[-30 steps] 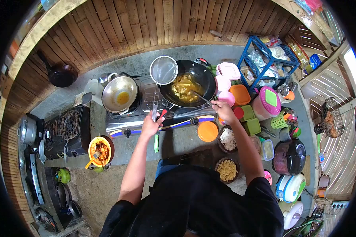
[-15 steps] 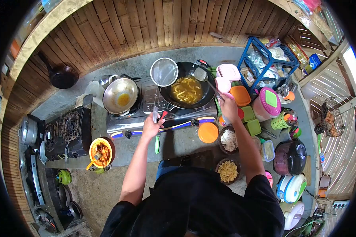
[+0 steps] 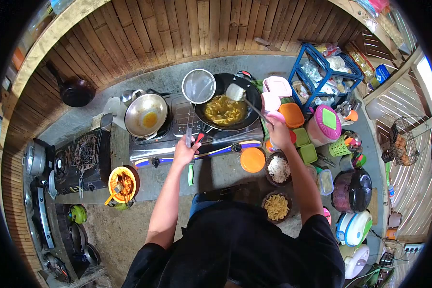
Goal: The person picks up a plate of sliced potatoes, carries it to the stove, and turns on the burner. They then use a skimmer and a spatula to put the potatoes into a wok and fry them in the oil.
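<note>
Cooking station: left hand [image 3: 184, 152] clamped on strainer handle [image 3: 188, 130]; right hand [image 3: 278, 133] clamped on ladle [image 3: 236, 92], raised above black wok [image 3: 228, 103] on stove [image 3: 197, 139]. Risk: tilting the loaded ladle could splash hot broth onto the desk [image 3: 225, 170]

Orange lid [image 3: 252, 160] beside rice bowl [image 3: 279, 169]; blue rack [image 3: 327, 77] behind.

Rustic home kitchen w/ wood-plank walls [image 3: 177, 29]: gas stove [image 3: 197, 139] carrying a black wok [image 3: 228, 103] of noodles & a steel pan [image 3: 145, 114], grey tabletop [image 3: 221, 173] crowded w/ colored plastic containers [image 3: 293, 115], blue rack [image 3: 326, 77], rice cooker [image 3: 351, 189].
</note>
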Action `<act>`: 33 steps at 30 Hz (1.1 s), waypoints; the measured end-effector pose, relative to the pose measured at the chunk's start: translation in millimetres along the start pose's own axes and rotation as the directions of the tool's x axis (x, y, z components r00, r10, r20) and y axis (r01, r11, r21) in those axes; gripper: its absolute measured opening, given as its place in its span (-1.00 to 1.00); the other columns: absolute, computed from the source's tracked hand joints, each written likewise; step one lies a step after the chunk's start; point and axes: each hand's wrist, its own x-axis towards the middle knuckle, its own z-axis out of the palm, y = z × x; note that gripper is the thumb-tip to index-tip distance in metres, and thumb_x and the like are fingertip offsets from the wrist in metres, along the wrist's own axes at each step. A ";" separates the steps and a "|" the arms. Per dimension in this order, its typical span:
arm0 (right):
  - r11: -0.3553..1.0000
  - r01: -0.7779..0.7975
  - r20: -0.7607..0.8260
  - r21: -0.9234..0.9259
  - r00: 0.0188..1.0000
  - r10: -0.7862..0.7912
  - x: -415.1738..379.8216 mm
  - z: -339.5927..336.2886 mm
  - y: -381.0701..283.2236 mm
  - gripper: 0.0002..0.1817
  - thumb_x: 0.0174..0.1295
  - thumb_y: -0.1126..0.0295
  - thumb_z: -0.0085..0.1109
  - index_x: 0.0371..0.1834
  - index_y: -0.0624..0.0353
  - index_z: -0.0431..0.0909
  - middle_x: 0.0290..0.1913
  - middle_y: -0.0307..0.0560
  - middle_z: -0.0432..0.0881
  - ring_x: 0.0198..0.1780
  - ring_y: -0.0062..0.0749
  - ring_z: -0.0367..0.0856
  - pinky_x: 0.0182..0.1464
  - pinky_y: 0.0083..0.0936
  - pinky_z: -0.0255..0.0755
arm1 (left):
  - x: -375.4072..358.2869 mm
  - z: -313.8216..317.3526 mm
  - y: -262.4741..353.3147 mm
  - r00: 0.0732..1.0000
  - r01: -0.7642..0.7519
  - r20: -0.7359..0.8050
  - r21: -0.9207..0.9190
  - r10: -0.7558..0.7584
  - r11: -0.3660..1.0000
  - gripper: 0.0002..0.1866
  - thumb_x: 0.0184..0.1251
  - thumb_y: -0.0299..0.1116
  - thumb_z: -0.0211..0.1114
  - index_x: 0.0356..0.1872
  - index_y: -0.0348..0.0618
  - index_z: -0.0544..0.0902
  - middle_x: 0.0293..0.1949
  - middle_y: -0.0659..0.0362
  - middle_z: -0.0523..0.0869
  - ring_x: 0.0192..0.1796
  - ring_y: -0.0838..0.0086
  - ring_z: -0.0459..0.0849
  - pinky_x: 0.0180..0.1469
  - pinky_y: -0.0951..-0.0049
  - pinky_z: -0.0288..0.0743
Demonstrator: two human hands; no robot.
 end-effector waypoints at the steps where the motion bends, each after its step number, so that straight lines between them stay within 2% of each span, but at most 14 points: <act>1: 0.990 -0.056 -0.033 -0.132 0.998 0.052 -2.4 -9.7 -9.4 -0.67 0.31 0.32 0.11 0.11 0.15 0.60 -0.13 0.22 0.68 -0.09 0.03 0.68 -0.02 -0.15 0.51 | 1.6 0.4 -1.2 1.000 -0.011 0.003 -0.003 0.011 1.000 -0.70 0.24 -0.46 0.41 -0.13 -0.18 0.44 -0.43 0.20 0.63 -0.50 0.53 0.69 -0.63 0.53 0.46; 2: 0.959 -0.115 -0.074 -0.260 0.992 0.099 -3.2 -16.6 -17.2 -0.67 0.31 0.32 0.09 0.09 0.13 0.61 -0.13 0.22 0.68 -0.08 0.07 0.67 -0.01 -0.12 0.51 | 3.1 0.8 -2.4 1.000 -0.023 0.005 -0.005 0.023 1.000 -0.70 0.24 -0.46 0.41 -0.14 -0.18 0.44 -0.43 0.20 0.64 -0.50 0.53 0.69 -0.63 0.53 0.46; 5: 0.928 -0.204 0.016 -0.313 0.975 0.220 -2.7 -28.5 -11.2 -0.62 0.25 0.36 0.15 0.12 0.25 0.55 -0.03 0.20 0.66 -0.01 0.03 0.66 0.03 -0.19 0.50 | -0.9 0.9 6.0 1.000 -0.002 0.004 0.005 0.002 1.000 -0.70 0.24 -0.46 0.40 -0.14 -0.19 0.44 -0.43 0.19 0.64 -0.50 0.52 0.70 -0.63 0.52 0.46; 9: 0.970 -0.074 0.084 -0.232 0.992 0.096 -5.3 -27.8 11.2 -0.68 0.30 0.31 0.11 0.07 0.15 0.62 -0.09 0.21 0.68 -0.06 0.00 0.68 0.03 -0.21 0.51 | 2.9 2.0 -1.6 1.000 -0.023 0.000 0.011 0.023 1.000 -0.72 0.25 -0.45 0.40 -0.15 -0.18 0.45 -0.43 0.19 0.65 -0.49 0.53 0.70 -0.62 0.52 0.46; 11: 0.985 -0.159 0.296 0.060 0.946 0.135 -6.4 -29.1 2.7 -0.68 0.28 0.34 0.13 0.07 0.19 0.62 -0.11 0.18 0.70 -0.07 -0.13 0.70 0.02 -0.33 0.50 | 4.1 2.5 -5.0 0.999 -0.019 -0.027 -0.009 0.018 1.000 -0.75 0.22 -0.44 0.42 -0.18 -0.21 0.52 -0.45 0.17 0.70 -0.48 0.50 0.74 -0.57 0.45 0.50; 15: 0.916 -0.286 0.325 0.282 0.926 0.190 -9.2 -19.6 -8.9 -0.68 0.27 0.39 0.15 0.06 0.23 0.62 -0.13 0.15 0.71 -0.09 -0.24 0.69 0.02 -0.40 0.48 | 1.5 2.0 -2.3 0.999 -0.032 -0.014 -0.010 0.032 0.999 -0.76 0.23 -0.42 0.42 -0.20 -0.20 0.52 -0.46 0.18 0.70 -0.47 0.51 0.74 -0.56 0.45 0.49; 18: 0.932 -0.292 0.286 0.213 0.931 0.227 -4.0 -19.2 -12.6 -0.67 0.26 0.41 0.16 0.07 0.23 0.62 -0.11 0.17 0.70 -0.06 -0.18 0.69 0.05 -0.40 0.47 | 1.5 2.1 -4.2 0.999 -0.034 -0.005 0.013 0.034 0.999 -0.78 0.24 -0.41 0.41 -0.23 -0.19 0.52 -0.47 0.18 0.69 -0.47 0.51 0.74 -0.56 0.45 0.48; 20: 0.993 -0.053 0.015 0.107 0.999 0.052 -2.3 -16.1 -8.1 -0.66 0.28 0.38 0.15 0.09 0.21 0.59 -0.12 0.14 0.71 -0.08 -0.07 0.69 0.00 -0.29 0.50 | 2.7 3.0 -7.1 0.999 -0.041 -0.005 -0.003 0.041 0.999 -0.78 0.24 -0.40 0.41 -0.23 -0.18 0.52 -0.46 0.17 0.70 -0.47 0.50 0.74 -0.56 0.46 0.49; 21: 0.993 -0.054 0.015 0.106 0.999 0.052 -2.1 -20.9 -15.6 -0.66 0.28 0.38 0.15 0.09 0.21 0.59 -0.12 0.14 0.71 -0.08 -0.07 0.69 0.00 -0.29 0.50 | 2.4 3.4 -6.9 0.999 -0.040 -0.004 -0.003 0.040 0.999 -0.78 0.24 -0.40 0.41 -0.23 -0.18 0.52 -0.46 0.17 0.70 -0.47 0.50 0.74 -0.56 0.46 0.49; 23: 0.942 -0.126 -0.046 -0.312 0.992 0.117 0.2 -35.0 -41.0 -0.66 0.29 0.36 0.10 0.10 0.21 0.56 -0.16 0.16 0.70 -0.16 0.05 0.69 -0.12 -0.15 0.54 | 1.3 3.3 -5.4 0.999 -0.031 -0.014 0.000 0.031 1.000 -0.78 0.24 -0.39 0.41 -0.22 -0.18 0.52 -0.46 0.16 0.71 -0.46 0.50 0.75 -0.55 0.45 0.51; 24: 0.942 -0.125 -0.046 -0.313 0.992 0.117 0.2 -35.0 -40.5 -0.66 0.29 0.36 0.10 0.10 0.21 0.56 -0.16 0.16 0.70 -0.16 0.05 0.69 -0.12 -0.15 0.54 | 0.9 3.1 -4.0 0.999 -0.031 -0.014 0.000 0.031 1.000 -0.78 0.24 -0.39 0.41 -0.22 -0.18 0.52 -0.46 0.16 0.71 -0.46 0.50 0.75 -0.55 0.45 0.51; 26: 0.860 -0.052 -0.107 -0.508 0.994 -0.003 -0.7 -35.5 -38.5 -0.71 0.26 0.40 0.08 0.01 0.24 0.59 -0.24 0.24 0.67 -0.21 0.16 0.65 -0.15 -0.03 0.52 | -0.4 3.4 -1.7 1.000 -0.023 -0.008 0.005 0.023 1.000 -0.75 0.25 -0.42 0.41 -0.22 -0.15 0.48 -0.46 0.21 0.65 -0.48 0.53 0.71 -0.60 0.52 0.47; 29: 0.748 -0.009 -0.019 -0.663 1.000 -0.004 -1.9 -24.8 -25.7 -0.68 0.29 0.34 0.02 0.06 0.19 0.56 -0.31 0.24 0.67 -0.30 0.09 0.69 -0.28 -0.08 0.56 | -2.0 3.3 1.0 1.000 -0.018 -0.006 0.016 0.018 1.000 -0.75 0.25 -0.42 0.42 -0.22 -0.14 0.48 -0.47 0.21 0.65 -0.48 0.53 0.71 -0.60 0.52 0.47; 33: 0.797 0.034 0.164 -0.603 0.983 0.082 -7.8 -24.9 -43.4 -0.68 0.30 0.33 0.01 0.03 0.21 0.58 -0.42 0.18 0.66 -0.34 0.08 0.69 -0.30 -0.08 0.55 | 0.0 3.8 -3.2 0.999 -0.036 -0.004 0.007 0.036 0.999 -0.76 0.25 -0.42 0.41 -0.22 -0.15 0.48 -0.48 0.21 0.65 -0.48 0.53 0.72 -0.60 0.51 0.47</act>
